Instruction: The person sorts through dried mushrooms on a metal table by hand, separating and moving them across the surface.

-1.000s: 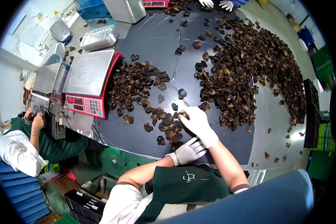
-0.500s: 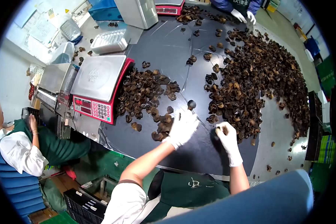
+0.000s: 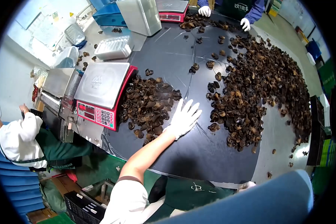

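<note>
My left hand [image 3: 183,118], in a white glove, has its fingers spread on or just over the dark table top [image 3: 212,156], with nothing held. The wrist end touches or borders the smaller pile of dark, curled pieces that look like dried wood ear mushrooms [image 3: 147,104]. A much larger mushroom pile [image 3: 246,112] lies on the right side of the table. At the near table edge, only a bit of my right hand [image 3: 246,185] shows behind a blue brim, and its fingers are hidden.
A red digital scale [image 3: 104,93] stands left of the smaller pile. Behind it are a clear plastic tray [image 3: 114,48] and an upright metal box [image 3: 140,16]. Across the table, a co-worker's gloved hands [image 3: 245,24] are near the mushrooms. Another person [image 3: 22,138] sits at left.
My right hand has drawn back from the large pile to the near edge. My left hand has spread its fingers. The dark piece by its fingertips is gone. The co-worker's hands have moved apart.
</note>
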`<state>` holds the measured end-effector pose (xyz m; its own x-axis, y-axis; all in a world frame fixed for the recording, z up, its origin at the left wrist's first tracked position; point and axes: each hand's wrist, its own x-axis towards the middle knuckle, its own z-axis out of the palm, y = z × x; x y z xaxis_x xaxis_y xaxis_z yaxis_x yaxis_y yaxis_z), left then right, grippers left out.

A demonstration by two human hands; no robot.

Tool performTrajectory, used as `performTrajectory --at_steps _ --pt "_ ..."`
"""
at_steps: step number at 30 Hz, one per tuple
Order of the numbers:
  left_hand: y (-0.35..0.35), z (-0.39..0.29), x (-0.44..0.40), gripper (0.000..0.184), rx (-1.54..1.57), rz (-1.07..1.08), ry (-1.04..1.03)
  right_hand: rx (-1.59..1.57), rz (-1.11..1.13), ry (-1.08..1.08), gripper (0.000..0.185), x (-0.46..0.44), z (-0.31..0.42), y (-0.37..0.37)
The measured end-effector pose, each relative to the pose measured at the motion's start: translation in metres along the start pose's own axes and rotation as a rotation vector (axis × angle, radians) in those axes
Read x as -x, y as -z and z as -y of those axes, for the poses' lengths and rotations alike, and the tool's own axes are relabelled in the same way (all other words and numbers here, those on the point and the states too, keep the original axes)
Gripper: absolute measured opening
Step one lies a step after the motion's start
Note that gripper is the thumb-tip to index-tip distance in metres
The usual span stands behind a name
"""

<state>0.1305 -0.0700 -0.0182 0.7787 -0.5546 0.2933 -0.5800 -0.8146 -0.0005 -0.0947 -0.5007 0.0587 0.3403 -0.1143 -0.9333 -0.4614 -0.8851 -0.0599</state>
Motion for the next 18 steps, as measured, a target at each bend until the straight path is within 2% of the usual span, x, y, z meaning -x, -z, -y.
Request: performTrajectory --at_steps 2,4,5,6,8,10,14,17,18 --pt "-0.018 0.003 -0.009 0.045 -0.043 0.028 -0.010 -0.259 -0.069 0.149 0.025 0.004 0.011 -0.003" --pt "-0.011 0.016 -0.019 0.040 0.010 0.119 0.099 -0.281 -0.119 0.175 0.027 0.009 0.025 -0.005" --pt "-0.006 0.026 -0.021 0.032 -0.021 0.175 0.162 -0.288 -0.156 0.212 0.028 0.007 0.027 -0.007" --pt "0.005 0.037 -0.021 0.020 -0.105 0.146 0.199 -0.298 -0.191 0.250 0.029 0.005 0.028 -0.010" --pt "0.022 0.063 -0.018 0.018 -0.111 0.064 0.302 -0.267 -0.189 0.266 0.029 -0.002 0.027 -0.014" --pt "0.048 0.086 -0.010 0.018 0.035 -0.172 0.382 -0.231 -0.167 0.211 0.030 -0.005 0.027 -0.018" --pt "0.070 0.144 0.012 0.024 -0.038 0.154 0.674 -0.215 -0.176 0.205 0.030 -0.004 0.034 -0.023" --pt "0.061 0.165 0.033 0.038 0.032 0.327 0.714 -0.181 -0.175 0.247 0.029 -0.002 0.038 -0.022" --pt "0.059 0.163 0.035 0.037 0.019 0.378 0.704 -0.185 -0.176 0.247 0.029 -0.003 0.036 -0.023"
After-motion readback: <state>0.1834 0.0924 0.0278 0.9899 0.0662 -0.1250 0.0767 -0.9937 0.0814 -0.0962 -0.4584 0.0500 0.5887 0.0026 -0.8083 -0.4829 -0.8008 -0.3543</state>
